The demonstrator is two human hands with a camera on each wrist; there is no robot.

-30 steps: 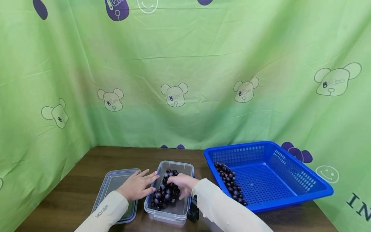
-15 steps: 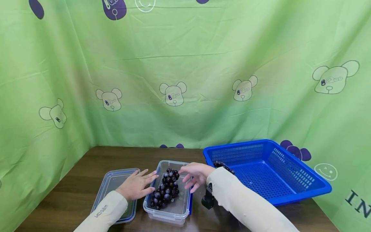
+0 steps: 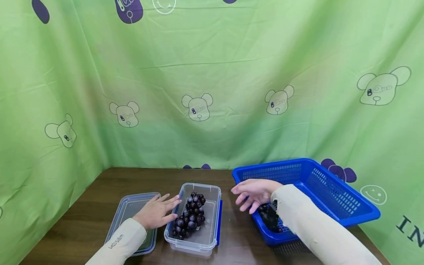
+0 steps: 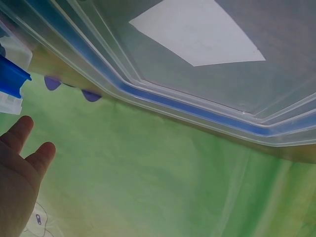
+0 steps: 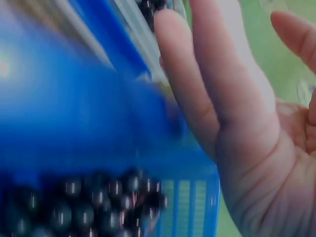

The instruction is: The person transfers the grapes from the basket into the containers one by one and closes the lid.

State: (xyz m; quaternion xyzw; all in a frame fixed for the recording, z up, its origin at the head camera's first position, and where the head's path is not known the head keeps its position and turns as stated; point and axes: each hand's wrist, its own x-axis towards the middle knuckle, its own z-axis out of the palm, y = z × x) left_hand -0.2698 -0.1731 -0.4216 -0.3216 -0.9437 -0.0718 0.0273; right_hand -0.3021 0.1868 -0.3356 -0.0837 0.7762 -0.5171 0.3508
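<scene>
A bunch of dark grapes [image 3: 190,217] lies in the clear plastic container [image 3: 212,235] at the front middle of the table. My left hand [image 3: 155,212] has its fingers spread, with the fingertips at the container's left rim and the palm over the flat lid [image 3: 132,202]. My right hand [image 3: 255,193] holds nothing; its fingers are loosely extended over the left edge of the blue basket [image 3: 347,221]. A second bunch of grapes [image 5: 89,207] lies in that basket, partly hidden by my wrist in the head view.
The lid, with a blue seal [image 4: 197,108] along its edge, lies left of the container. A blue latch flap [image 3: 219,222] hangs from the container's right side. Behind the brown table [image 3: 139,180] hangs a green printed cloth [image 3: 232,140].
My right hand has let go of the grapes in the container and moved right, out to the blue basket. The left hand stays in place.
</scene>
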